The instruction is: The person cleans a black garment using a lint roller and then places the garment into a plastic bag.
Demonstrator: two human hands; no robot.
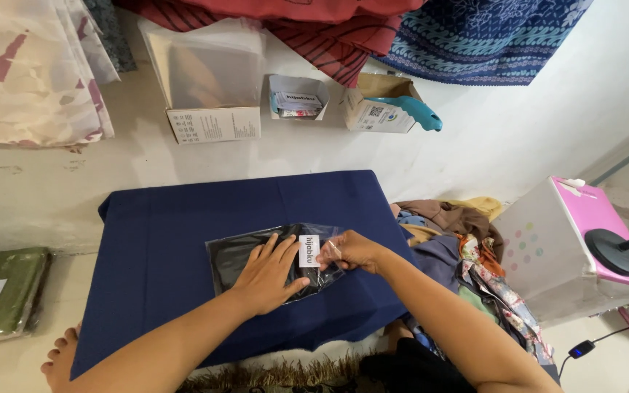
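Right hand pinches the flap edge of a clear plastic bag between thumb and fingertips, at the bag's right end. Left hand lies flat and open on top of the bag, palm down, fingers spread, pressing it; nothing held. Bag holds a folded black cloth and carries a small white label near the right hand.

Left palm covers the bag's middle; whether the flap is sealed cannot be made out. Both forearms run out of the bottom edge.

Bag is glossy, wrinkled, roughly rectangular. It lies right of centre on a smooth navy cloth spread over a low surface on a pale floor.

Well apart, far left: a packed green cloth, cut by the edge. Right: a heap of mixed garments, then a white-and-pink box. Beyond: an open cardboard box, and a teal-handled tool on a smaller box.
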